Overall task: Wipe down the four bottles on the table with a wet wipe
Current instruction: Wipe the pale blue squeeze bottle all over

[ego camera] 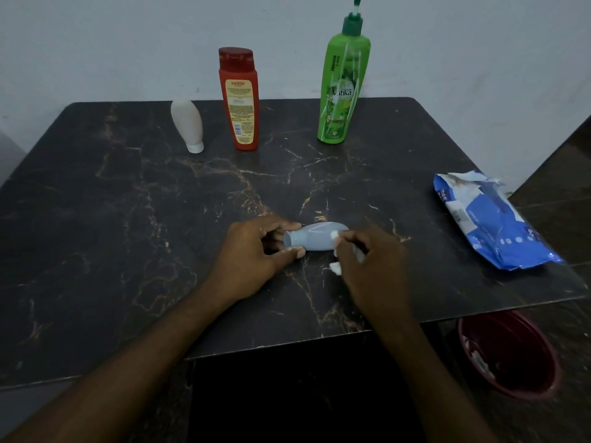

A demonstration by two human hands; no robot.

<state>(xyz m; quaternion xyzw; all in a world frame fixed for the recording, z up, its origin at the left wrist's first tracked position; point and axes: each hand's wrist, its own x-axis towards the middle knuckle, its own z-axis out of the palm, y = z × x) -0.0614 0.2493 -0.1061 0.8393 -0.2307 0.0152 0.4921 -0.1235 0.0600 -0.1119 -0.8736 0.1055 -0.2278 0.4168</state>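
Observation:
A small blue bottle lies on its side over the dark marble table, near the middle. My left hand grips its cap end between thumb and fingers. My right hand presses a crumpled white wet wipe against the bottle's wide end; most of the wipe is hidden under the fingers. At the back stand a white bottle upside down on its cap, a red bottle and a tall green pump bottle.
A blue wet wipe pack lies at the table's right edge. On the floor below the front right corner sits a dark red bin holding white scraps. A pale wall runs behind the table.

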